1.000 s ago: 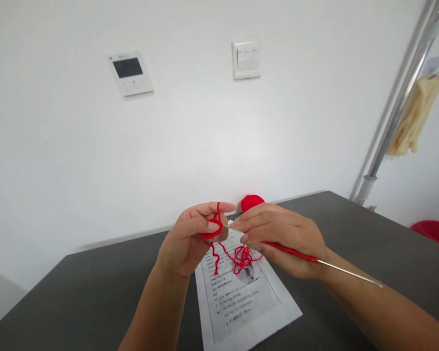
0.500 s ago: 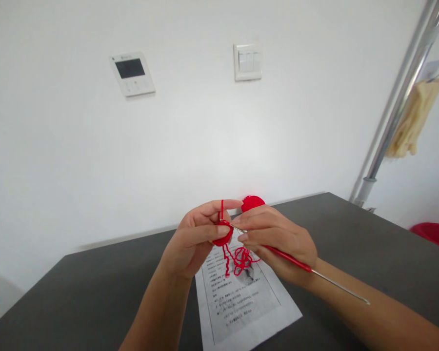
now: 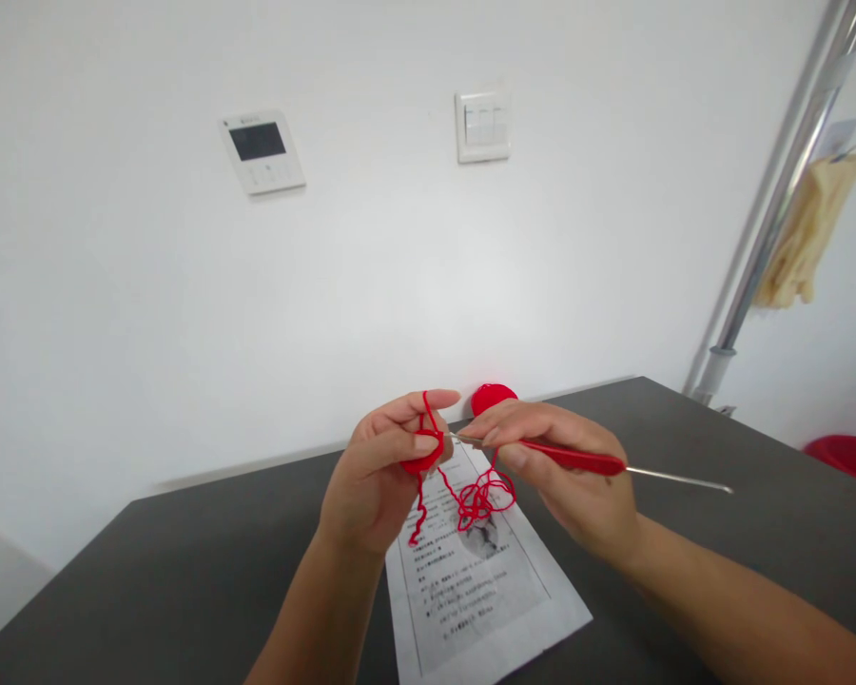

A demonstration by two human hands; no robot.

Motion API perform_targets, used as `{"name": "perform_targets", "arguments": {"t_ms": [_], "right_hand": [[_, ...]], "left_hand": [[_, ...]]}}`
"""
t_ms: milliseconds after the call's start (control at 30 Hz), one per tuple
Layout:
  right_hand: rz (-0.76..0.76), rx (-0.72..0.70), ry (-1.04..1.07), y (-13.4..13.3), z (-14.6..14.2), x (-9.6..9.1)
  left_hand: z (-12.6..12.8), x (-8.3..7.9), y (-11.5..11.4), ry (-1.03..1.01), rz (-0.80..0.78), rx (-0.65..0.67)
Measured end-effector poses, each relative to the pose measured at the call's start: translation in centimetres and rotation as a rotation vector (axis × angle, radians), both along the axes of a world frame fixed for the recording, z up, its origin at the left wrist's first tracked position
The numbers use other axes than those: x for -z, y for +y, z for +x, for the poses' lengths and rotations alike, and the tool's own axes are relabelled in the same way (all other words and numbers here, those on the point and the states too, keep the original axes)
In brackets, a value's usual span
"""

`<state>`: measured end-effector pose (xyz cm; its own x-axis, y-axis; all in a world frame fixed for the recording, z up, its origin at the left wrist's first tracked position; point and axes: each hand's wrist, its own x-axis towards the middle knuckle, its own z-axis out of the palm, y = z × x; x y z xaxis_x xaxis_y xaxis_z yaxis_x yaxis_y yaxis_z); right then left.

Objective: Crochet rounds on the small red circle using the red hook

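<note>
My left hand [image 3: 378, 457] pinches a small round piece of red crochet [image 3: 422, 455] between thumb and fingers. A strand of red yarn [image 3: 429, 411] loops over its raised index finger. In my right hand [image 3: 563, 466] is a crochet hook [image 3: 574, 458] with a red handle, held nearly level, its bare metal back end jutting out to the right. The hook's front tip reaches the edge of the crochet piece; whether it is inside a stitch I cannot tell. Below, loose red yarn [image 3: 481, 502] lies tangled over a printed sheet [image 3: 471, 609], and a short tail hangs from the piece.
Behind my right hand, a ball of red yarn [image 3: 494, 396] rests at the back of the dark table [image 3: 243, 561], near the white wall. A metal pole [image 3: 777, 228] stands on the right, with a red rounded object [image 3: 846, 459] beyond the table edge.
The hook has swung from slanting downward to nearly level, and my right hand has rolled with it. The crochet piece has moved slightly left and tilted flatter in my left hand.
</note>
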<state>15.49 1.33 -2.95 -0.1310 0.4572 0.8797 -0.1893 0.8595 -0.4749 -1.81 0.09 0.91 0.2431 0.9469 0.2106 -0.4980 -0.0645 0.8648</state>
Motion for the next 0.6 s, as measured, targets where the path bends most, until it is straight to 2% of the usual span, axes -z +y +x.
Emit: {"name": "perform_targets", "arguments": {"t_ms": [67,100,233,300,367,533,600], "right_hand": [[-0.018,-0.034,-0.001,0.0,0.1,-0.1],[0.039,-0.021,-0.044,0.1,0.3,-0.2],[0.496,0.122,-0.296,0.5,1.4,-1.0],[0.601,0.143,-0.347,0.6,1.8,-1.4],[0.539,0.106,-0.341,0.5,1.8,-1.5],[0.092,-0.041,-0.144,0.1,1.1,-1.0],[0.043,-0.046,-0.11,0.1,1.1,-0.9]], "left_hand": [[0.1,-0.1,0.0,-0.038,-0.032,0.039],[0.1,-0.1,0.0,-0.051,-0.05,0.062],[0.0,0.0,0.2,-0.065,-0.101,0.115],[-0.2,0.1,0.3,-0.054,-0.106,0.122],[-0.3,0.1,0.3,-0.03,-0.091,0.131],[-0.6,0.0,0.3,0.045,-0.039,0.143],[-0.7,-0.1,0.4,0.052,-0.04,0.14]]}}
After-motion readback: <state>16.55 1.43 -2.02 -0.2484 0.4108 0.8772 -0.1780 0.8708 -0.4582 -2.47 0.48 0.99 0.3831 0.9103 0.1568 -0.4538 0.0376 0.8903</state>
